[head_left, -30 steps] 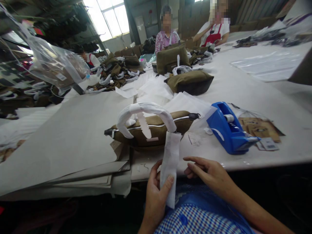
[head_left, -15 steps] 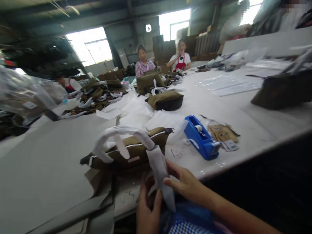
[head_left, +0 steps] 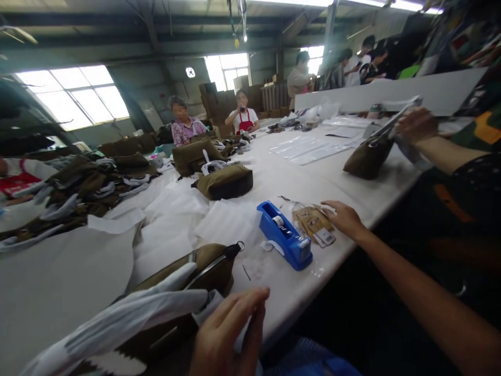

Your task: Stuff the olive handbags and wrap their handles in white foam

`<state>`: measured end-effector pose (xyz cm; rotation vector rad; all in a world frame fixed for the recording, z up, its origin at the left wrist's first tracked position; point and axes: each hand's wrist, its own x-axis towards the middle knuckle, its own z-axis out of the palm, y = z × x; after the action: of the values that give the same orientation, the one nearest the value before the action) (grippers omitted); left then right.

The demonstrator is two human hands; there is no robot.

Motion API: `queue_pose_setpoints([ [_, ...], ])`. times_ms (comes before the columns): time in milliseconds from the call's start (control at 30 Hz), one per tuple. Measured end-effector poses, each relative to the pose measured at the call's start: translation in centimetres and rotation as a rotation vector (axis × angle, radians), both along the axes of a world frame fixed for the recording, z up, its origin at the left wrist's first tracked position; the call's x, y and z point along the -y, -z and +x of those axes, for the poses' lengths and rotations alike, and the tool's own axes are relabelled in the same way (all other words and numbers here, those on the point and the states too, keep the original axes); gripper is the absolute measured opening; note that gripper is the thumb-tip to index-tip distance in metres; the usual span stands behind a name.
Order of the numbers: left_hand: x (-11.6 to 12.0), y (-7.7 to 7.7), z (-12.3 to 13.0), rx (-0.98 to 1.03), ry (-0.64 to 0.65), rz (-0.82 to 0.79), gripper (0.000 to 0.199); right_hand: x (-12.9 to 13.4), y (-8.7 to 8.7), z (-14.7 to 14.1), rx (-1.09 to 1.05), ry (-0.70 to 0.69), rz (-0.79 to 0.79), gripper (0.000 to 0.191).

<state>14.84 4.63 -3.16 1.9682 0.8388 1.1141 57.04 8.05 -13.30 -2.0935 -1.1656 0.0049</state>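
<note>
An olive-brown bag (head_left: 213,261) with a zip and a metal ring lies at the front of the table, its handle (head_left: 156,300) wrapped in white paper. My left hand (head_left: 229,331) is curled around the lower end of this wrapped handle; white shows between thumb and fingers, and the palm side is hidden. To the right, my right hand (head_left: 344,218) is open and empty, fingers stretched toward several brown paper hang tags (head_left: 313,224), at whose edge the fingertips hover or touch; I cannot tell which. A blue tape dispenser (head_left: 285,235) stands between bag and tags.
A co-worker's hand (head_left: 417,125) grips another bag (head_left: 368,156) at the right. Two olive bags (head_left: 225,181) sit mid-table beside white sheets (head_left: 176,209). Bags are heaped at left (head_left: 86,183). Clear plastic bags (head_left: 309,149) lie farther back. Several people are around the table.
My right hand has left the wrapped handle and moved right to the tags. My left hand stays by the handle. The view has turned right, bringing a co-worker's arm into sight.
</note>
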Motion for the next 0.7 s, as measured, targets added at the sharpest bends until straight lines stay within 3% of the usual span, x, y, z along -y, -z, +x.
queue_pose_setpoints([
  [33, -1.6, -0.7, 0.9, -0.066, 0.121, 0.069, 0.024, -0.8, 0.5, 0.8, 0.007, -0.012, -0.020, 0.025],
  [100, -4.9, -1.8, 2.8, -0.161, 0.241, 0.155, 0.030, -2.2, 1.4, 1.8, 0.014, -0.047, -0.053, 0.021],
  [233, -11.0, -3.2, 6.8, -0.316, 0.254, 0.223, 0.034, -4.6, 2.3, 3.1, 0.009, -0.133, -0.096, 0.015],
  [400, -15.9, -3.8, 12.8, -0.743, 0.273, 0.392, 0.034, -5.9, 1.7, 4.1, -0.037, -0.194, -0.104, 0.012],
  [533, -18.6, -2.3, 18.9, -0.869, 0.346, 0.406, 0.036, -5.9, 0.5, 4.5, -0.071, -0.242, -0.071, 0.023],
  [700, -21.4, 1.4, 26.2, -0.921, 0.478, 0.409, 0.051, -5.8, -1.0, 4.3, -0.085, -0.387, -0.031, 0.029],
])
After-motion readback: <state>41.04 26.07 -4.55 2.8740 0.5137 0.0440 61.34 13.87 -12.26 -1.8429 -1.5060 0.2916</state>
